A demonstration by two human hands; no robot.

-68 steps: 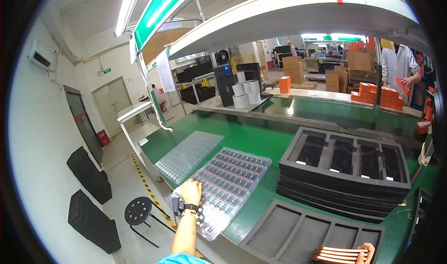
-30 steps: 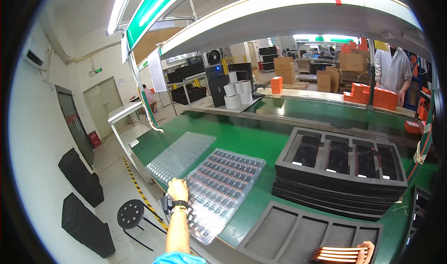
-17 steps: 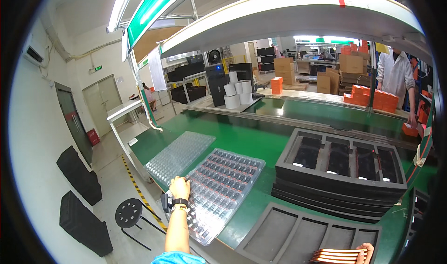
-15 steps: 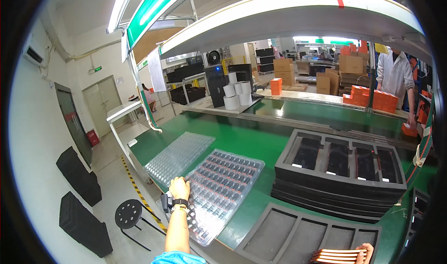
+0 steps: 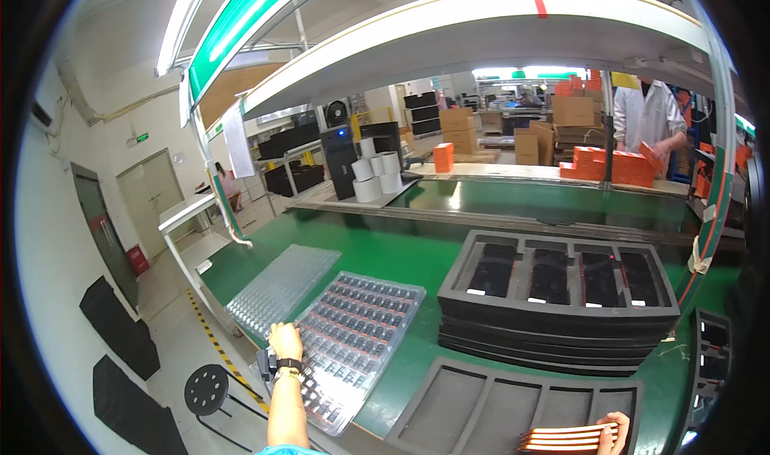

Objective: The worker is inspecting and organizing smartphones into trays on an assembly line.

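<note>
A clear plastic blister tray (image 5: 361, 314) filled with rows of small dark parts lies on the green bench top. My left hand (image 5: 285, 341) is at its left edge, fingers curled on the rim. Beyond the hand lies a second clear tray (image 5: 281, 290), whose pockets look unfilled. At the lower right my right hand (image 5: 613, 431) grips a stack of thin flat panels (image 5: 565, 438) with bright orange-white edges. The stack is above a grey foam tray (image 5: 513, 403) with long compartments. What the panels are I cannot tell.
Stacked dark foam trays (image 5: 553, 327) stand right of centre, the top one holding dark flat pieces. A metal post (image 5: 710, 222) rises at the right. A shelf (image 5: 481, 42) spans overhead. Across the bench, a person in white (image 5: 646, 118) handles orange boxes (image 5: 618, 166).
The view has turned slightly, so the bench sits further left in it. My hands keep their holds. The other person's hand has come up to the orange box stack.
</note>
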